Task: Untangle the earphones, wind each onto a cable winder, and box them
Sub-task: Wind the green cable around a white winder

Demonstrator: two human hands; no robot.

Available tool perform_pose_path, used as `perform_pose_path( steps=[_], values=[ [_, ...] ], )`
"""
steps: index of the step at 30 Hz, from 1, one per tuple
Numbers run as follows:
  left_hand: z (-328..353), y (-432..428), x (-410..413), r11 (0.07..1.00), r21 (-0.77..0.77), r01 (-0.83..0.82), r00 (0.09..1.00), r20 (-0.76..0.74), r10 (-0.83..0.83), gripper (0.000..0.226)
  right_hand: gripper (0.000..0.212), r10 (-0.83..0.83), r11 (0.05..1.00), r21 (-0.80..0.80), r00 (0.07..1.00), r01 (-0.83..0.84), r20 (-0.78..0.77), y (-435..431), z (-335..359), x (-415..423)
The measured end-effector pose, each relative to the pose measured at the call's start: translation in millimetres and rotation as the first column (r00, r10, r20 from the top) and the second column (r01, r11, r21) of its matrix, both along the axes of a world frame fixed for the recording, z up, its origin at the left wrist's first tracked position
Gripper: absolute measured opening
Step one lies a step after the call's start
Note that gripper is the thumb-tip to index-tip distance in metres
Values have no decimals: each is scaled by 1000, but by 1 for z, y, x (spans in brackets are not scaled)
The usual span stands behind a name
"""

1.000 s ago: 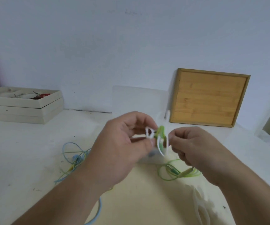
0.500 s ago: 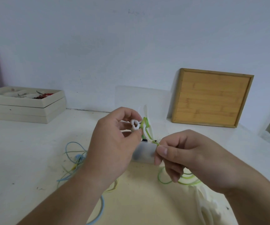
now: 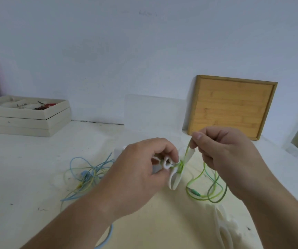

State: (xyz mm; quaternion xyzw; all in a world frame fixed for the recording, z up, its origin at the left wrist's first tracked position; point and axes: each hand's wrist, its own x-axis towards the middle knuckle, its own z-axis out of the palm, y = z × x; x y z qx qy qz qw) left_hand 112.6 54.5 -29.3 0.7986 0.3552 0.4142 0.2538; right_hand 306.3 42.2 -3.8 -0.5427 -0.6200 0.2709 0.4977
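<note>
White cable winder [image 3: 175, 177]: matt, soft-looking plastic. Thin green cable [image 3: 195, 179]: smooth, glossy plastic sheath. Leaning tray [image 3: 232, 106]: smooth bamboo wood. Two stacked boxes [image 3: 24, 121]: pale bare wood. White table [image 3: 19, 177]: matt, scuffed.

Both forearms bare; left hand [image 3: 139, 175] and right hand [image 3: 223, 155] bare; fingers [image 3: 197, 138] short-nailed.

Grips winder [image 3: 174, 179] in curled left hand [image 3: 137, 169]; pinches green cable [image 3: 181, 166] in right hand [image 3: 223, 151], raised slightly higher. Holds bare forearms converging.
</note>
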Motion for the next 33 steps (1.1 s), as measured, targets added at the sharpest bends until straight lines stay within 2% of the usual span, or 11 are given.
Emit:
perform_pose_path(
  steps=[3,6,9,12,15,18,22,26,28,30,33],
  values=[
    [2,0,2,981,-138,135,984,136,-116,22,32,-60,998,-7,998,60,31,-1,1,-1],
    [7,0,1,961,-193,196,928,353,-118,25,35,-22,998,-64,999,20,-31,0,-1,-2],
    [11,2,-1,975,-182,127,880,474,-26,26,32,144,967,-200,987,-154,-64,2,-8,-5],
    [8,6,-1,983,-184,-13,854,510,107,21,32,369,885,-302,929,-353,-4,-1,-13,-9],
    [4,10,-2,975,-187,-122,850,487,200,22,25,518,808,-320,855,-495,-16,-3,-11,-10],
    [2,12,-3,966,-200,-161,851,468,239,30,25,578,754,-313,810,-578,-102,-3,-8,-9],
    [1,8,0,965,-120,-231,902,346,259,32,21,582,757,-303,808,-578,-87,-6,-4,-7],
    [0,2,2,950,137,-279,955,142,260,31,14,446,870,-227,895,-438,-20,-10,3,-7],
    [0,3,1,940,206,-271,962,65,264,32,16,289,950,-165,946,-265,143,-11,5,-7],
    [-1,4,0,938,238,-252,966,-1,259,31,15,129,991,-77,949,-111,289,-11,6,-7],
    [-3,3,-1,946,238,-221,969,-59,241,31,13,75,995,-78,969,-58,234,-11,7,-9]
  ],
)
